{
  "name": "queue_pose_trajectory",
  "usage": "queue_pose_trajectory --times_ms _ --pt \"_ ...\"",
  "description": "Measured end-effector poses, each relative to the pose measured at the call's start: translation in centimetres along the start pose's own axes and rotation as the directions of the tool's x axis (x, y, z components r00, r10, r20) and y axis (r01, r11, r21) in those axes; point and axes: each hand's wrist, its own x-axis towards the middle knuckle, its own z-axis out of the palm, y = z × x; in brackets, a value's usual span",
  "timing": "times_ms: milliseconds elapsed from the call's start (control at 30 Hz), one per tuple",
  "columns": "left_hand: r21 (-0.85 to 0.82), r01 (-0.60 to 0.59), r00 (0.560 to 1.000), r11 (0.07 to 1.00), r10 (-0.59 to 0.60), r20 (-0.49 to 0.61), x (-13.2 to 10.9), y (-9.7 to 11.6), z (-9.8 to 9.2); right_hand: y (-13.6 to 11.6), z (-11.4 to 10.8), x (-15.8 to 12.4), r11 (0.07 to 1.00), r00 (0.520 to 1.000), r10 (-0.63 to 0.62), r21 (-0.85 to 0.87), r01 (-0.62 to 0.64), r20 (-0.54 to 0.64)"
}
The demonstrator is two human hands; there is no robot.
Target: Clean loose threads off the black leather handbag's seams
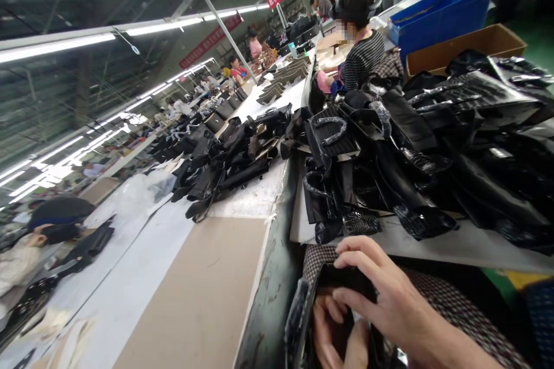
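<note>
Both hands' fingers point(361, 262) touch a black bag point(322, 281), mouth up, long axis forward; I can't tell their grip.

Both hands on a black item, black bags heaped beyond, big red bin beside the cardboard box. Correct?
Not red: the bin beside the cardboard box is blue, per the head view. The rest stands: left hand and right hand on a black item, black bags heaped beyond.

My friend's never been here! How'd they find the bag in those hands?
Find the long table topped with white and tan sheets. Follow its right edge to the picture's bottom: beside it is an open black leather-look bag. Unlike the heaped black bags beyond, it has bare hands at its opening.
</note>
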Motion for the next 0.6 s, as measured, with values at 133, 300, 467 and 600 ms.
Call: queue_pose_trajectory --times_ms 133,300,467,600 --pt "-0.081 -0.033 0.999 0.996 0.032 -0.01 -0.2 0.2 0.1 0.4 1.5 0.8 0.993 0.99 0.109 0.03 -0.112 0.084" --pt "-0.023 -0.044 0.997 0.999 0.045 0.061 0.1 0.7 -1.6 0.3 2.7 1.5 0.994 0.988 0.107 0.014 -0.109 0.112" --pt "-0.129 -0.027 0.998 0.991 0.034 0.053 0.0 0.3 -2.1 0.4 3.9 1.2 0.994 0.991 0.103 0.032 -0.106 0.079" --pt "-0.328 -0.055 0.998 0.943 0.046 -0.034 -0.3 -0.4 -1.7 -0.1 4.5 0.7 0.993 0.991 0.117 -0.003 -0.117 0.057"
